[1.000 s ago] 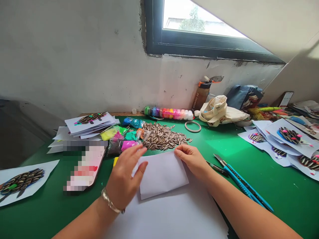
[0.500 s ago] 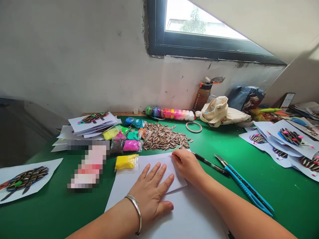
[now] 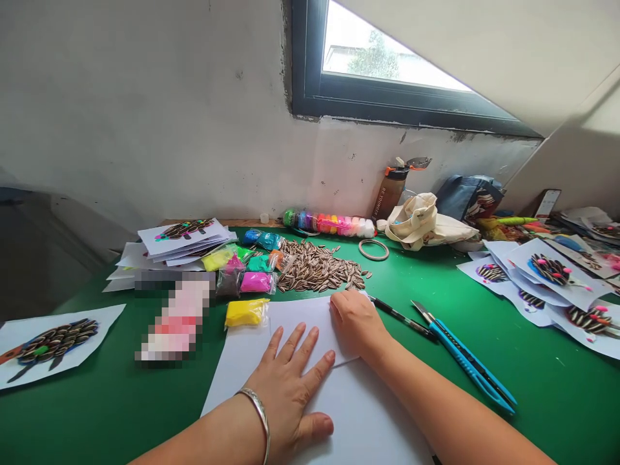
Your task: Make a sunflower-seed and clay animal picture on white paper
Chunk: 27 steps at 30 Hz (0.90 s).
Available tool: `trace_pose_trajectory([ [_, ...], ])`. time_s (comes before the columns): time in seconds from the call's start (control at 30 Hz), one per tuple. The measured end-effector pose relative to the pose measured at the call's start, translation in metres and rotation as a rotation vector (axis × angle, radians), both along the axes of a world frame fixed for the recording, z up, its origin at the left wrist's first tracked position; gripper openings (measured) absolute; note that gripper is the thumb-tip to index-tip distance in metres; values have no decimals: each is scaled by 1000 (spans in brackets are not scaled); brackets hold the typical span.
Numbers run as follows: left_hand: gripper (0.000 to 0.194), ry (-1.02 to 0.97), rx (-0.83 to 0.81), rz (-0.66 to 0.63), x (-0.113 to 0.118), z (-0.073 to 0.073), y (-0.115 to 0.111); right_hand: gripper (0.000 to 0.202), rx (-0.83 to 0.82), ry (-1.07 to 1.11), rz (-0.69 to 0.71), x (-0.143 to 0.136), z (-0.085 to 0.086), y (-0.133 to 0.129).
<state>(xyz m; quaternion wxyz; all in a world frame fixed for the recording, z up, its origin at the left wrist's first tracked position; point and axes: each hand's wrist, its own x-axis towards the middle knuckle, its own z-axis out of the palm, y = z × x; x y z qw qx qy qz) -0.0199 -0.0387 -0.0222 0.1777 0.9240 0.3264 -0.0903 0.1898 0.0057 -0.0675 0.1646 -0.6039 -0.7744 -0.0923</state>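
A small folded sheet of white paper (image 3: 312,320) lies over larger white paper (image 3: 372,413) on the green table. My left hand (image 3: 290,387) rests flat on it with fingers spread, a silver bracelet (image 3: 259,408) round the wrist. Along the fold's right edge, my right hand (image 3: 356,321) is closed with curled fingers pressed on the paper; its fingertips are partly hidden. Just right of that hand lie a black pen (image 3: 402,318) and a blue utility knife (image 3: 472,361) with its blade out. A yellow clay packet (image 3: 246,312) touches the sheet's upper left.
Sunflower seeds (image 3: 320,265) are heaped behind the paper, beside several coloured clay packets (image 3: 256,282). Seed pictures on paper lie in a left stack (image 3: 150,242), singly (image 3: 106,323), and at right (image 3: 523,258). A tape roll (image 3: 373,250), cloth bag (image 3: 421,223) and bottle (image 3: 389,194) stand toward the wall.
My right hand has shifted slightly left and lies lower over the folded paper's edge. My left hand stays spread, a little lower in view. The camera has moved slightly.
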Motion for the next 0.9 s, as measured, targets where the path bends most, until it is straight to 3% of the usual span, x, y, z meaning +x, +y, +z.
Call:
trace_pose_trajectory([
  [0.27, 85, 67, 8, 67, 2, -16, -19, 21, -10, 53, -86, 6, -1, 7],
  [0.5, 82, 126, 22, 81, 6, -5, -20, 23, 45, 210, -128, 10, 15, -1],
  [0.57, 80, 108, 30, 83, 7, -1, -21, 22, 105, 320, -36, 0, 22, -15],
  [0.73, 78, 64, 63, 80, 7, 2, -24, 16, -33, 53, 137, -33, 18, -50],
  [0.8, 78, 64, 77, 83, 6, 1, -25, 13, -124, -46, 91, -36, 14, -55],
  [0.9, 77, 69, 84, 90, 3, 1, -24, 11, -136, -78, -24, -29, 12, -58],
])
